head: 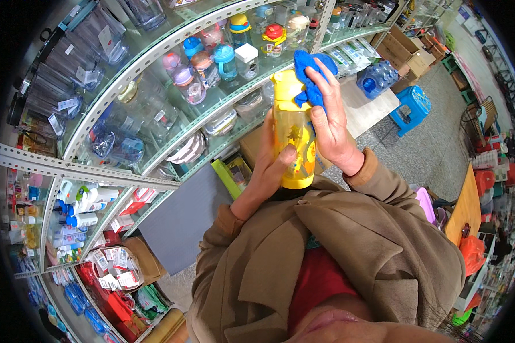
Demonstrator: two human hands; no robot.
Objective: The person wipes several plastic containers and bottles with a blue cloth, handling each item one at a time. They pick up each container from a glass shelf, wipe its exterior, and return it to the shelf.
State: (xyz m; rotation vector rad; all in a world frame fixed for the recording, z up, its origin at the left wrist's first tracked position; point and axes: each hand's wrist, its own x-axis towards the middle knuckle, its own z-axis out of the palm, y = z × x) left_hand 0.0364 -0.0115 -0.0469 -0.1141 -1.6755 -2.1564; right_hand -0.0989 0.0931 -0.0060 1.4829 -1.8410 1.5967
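My left hand is wrapped around a clear water bottle with a yellow lid, a yellow base and printed yellow and orange pictures. The bottle is tilted slightly, lid away from me, in front of my chest. In my right hand is a blue cloth, pressed against the right side of the lid. Part of the cloth hangs over the lid's edge; some of it is hidden behind my fingers.
Glass shelves with perforated metal edges hold several children's cups, such as a blue cup. To the right are shrink-wrapped bottles and a blue plastic stool. A basket of small boxes stands lower left.
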